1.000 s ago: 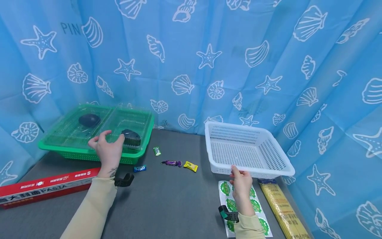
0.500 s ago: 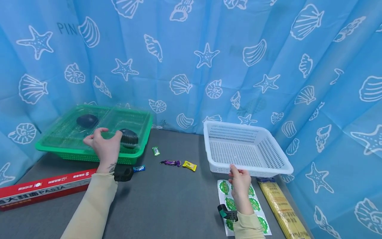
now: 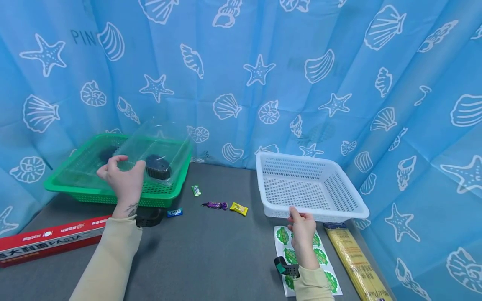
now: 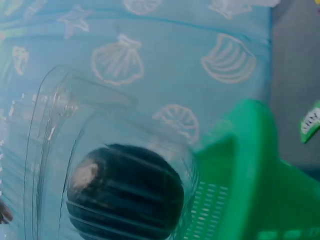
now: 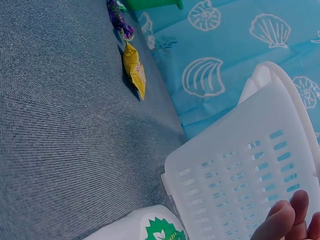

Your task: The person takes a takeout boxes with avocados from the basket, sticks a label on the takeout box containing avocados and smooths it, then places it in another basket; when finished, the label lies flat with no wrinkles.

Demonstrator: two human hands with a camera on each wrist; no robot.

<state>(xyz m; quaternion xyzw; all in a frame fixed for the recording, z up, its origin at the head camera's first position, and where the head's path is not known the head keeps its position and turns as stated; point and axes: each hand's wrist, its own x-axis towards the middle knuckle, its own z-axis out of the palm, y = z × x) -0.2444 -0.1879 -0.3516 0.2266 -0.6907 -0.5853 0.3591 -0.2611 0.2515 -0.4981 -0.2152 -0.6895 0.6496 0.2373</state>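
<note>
My left hand [image 3: 124,177] pinches the near edge of a clear plastic tray-like cover [image 3: 167,136], which stands tilted over the green basket [image 3: 162,201]. Through the plastic show two dark rounded things, a ribbed one [image 3: 158,166] at the right and a smoother one [image 3: 108,154] partly behind my hand. Up close in the left wrist view, the dark rounded thing [image 4: 125,192] fills a bulge of the clear plastic beside the green rim. My right hand [image 3: 304,232] grips the front rim of the white basket [image 3: 269,209], thumb on top.
Small wrapped candies, green [image 3: 196,190], blue [image 3: 175,212], purple [image 3: 215,205] and yellow [image 3: 239,208], lie mid-table. A red pasta box [image 3: 56,238] sits front left. A green sticker sheet [image 3: 331,282] and a yellow pasta pack [image 3: 355,259] are at the right. A blue curtain [image 3: 241,83] hangs behind.
The clear cover lay flat across the green basket and now tilts, its far side raised. My left hand has shifted a little left with it. The right hand keeps its grip.
</note>
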